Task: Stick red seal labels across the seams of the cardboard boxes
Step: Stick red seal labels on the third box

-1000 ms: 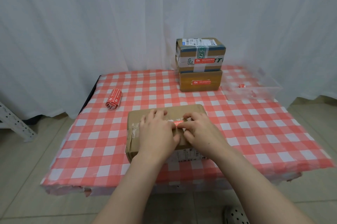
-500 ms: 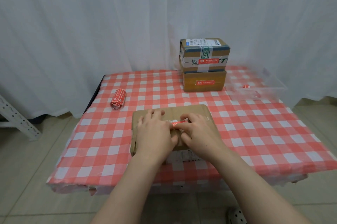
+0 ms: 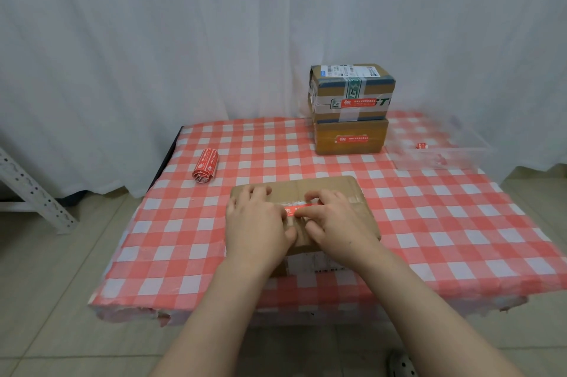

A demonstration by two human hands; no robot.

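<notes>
A flat cardboard box [image 3: 325,186] lies near the table's front edge. A red seal label [image 3: 302,210] lies along its taped top seam. My left hand [image 3: 256,220] rests flat on the box's left half, with its thumb touching the label's left end. My right hand [image 3: 334,220] presses the label's right end with its fingertips and thumb. Both hands cover much of the box top. A roll of red seal labels [image 3: 205,165] lies at the table's left. At the back, two sealed boxes are stacked, the upper [image 3: 351,91] and the lower [image 3: 349,137], each with a red label.
The table wears a red-and-white checked cloth [image 3: 445,232]. A clear plastic tray [image 3: 438,151] with small red scraps stands at the back right. A white curtain hangs behind, and a white metal rack leg [image 3: 27,189] stands at the left on the floor.
My hands have spread slightly apart along the seam, so more of the red label shows between them. The view has shifted a little to the left.
</notes>
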